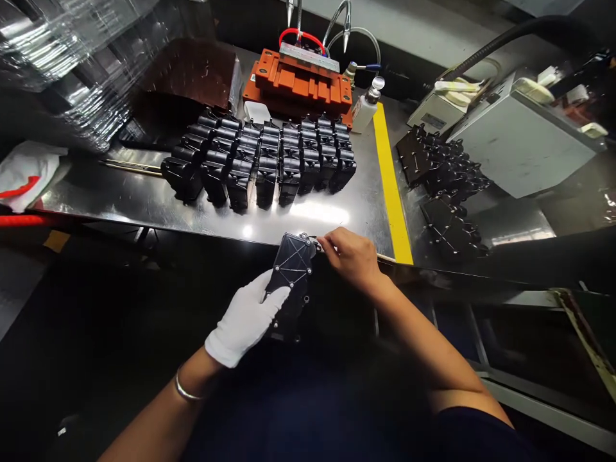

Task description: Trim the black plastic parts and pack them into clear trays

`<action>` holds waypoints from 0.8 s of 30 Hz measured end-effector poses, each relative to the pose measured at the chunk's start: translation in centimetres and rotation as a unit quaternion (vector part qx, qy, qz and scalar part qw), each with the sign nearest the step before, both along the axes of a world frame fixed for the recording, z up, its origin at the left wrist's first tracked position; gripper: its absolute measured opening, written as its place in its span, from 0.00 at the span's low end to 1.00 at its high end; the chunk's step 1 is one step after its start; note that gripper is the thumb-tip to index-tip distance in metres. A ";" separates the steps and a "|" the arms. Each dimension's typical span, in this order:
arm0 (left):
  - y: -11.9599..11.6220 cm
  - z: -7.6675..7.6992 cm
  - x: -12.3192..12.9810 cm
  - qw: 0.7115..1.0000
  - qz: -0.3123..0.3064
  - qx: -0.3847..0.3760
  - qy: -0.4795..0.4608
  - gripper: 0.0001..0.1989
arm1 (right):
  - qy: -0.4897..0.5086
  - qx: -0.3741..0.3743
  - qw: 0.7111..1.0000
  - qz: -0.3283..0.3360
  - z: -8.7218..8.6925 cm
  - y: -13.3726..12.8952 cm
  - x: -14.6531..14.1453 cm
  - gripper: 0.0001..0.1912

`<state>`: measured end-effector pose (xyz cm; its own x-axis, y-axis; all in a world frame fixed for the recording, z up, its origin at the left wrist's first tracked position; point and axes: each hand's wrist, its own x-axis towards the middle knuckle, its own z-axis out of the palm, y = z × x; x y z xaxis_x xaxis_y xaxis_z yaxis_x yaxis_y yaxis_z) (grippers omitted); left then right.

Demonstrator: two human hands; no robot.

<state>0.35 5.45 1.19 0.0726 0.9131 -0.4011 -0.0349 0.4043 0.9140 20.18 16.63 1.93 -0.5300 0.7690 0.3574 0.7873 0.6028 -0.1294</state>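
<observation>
Your left hand, in a white glove, is clamped on the black housing, thumb across its ribbed face, which is turned up towards you. You have that housing in front of the metal table's near edge, to the left of the near end of the yellow stripe. Your right hand, bare, also sits to the left of the stripe's near end; its thumb and forefinger are together at the housing's upper right corner, though you cannot tell from here whether they pinch anything small. Beyond your hands, on the metal table, the rows of black parts stand close together to the left of the stripe. Just left of the stripe's far end is the pump bottle, and farther left of it the orange fixture, behind those rows, with a red tube looping over its top. The dark brown bin lies well to the left of the stripe, and the white cloth with a red mark is farther left still. To the right of the stripe you have the second group of black parts, with the grey box beyond them.
</observation>
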 end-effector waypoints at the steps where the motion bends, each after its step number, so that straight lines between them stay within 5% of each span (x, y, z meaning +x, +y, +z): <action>1: 0.0 0.0 0.0 1.000 0.001 -0.006 -0.004 0.17 | 0.003 0.001 1.000 0.000 0.1 0.0 0.0 0.18; 9: 0.0 0.0 0.1 0.999 0.019 -0.033 -0.023 0.19 | 0.014 -0.007 1.000 -0.018 0.6 -0.4 0.1 0.17; 17: 0.1 0.0 0.0 1.000 0.010 -0.017 0.007 0.18 | 0.087 -0.091 0.991 0.043 0.2 -4.0 0.9 0.14; 24: 0.0 -0.1 0.1 1.000 0.017 -0.019 -0.004 0.19 | 0.052 -0.040 0.998 0.025 0.3 -4.1 0.8 0.16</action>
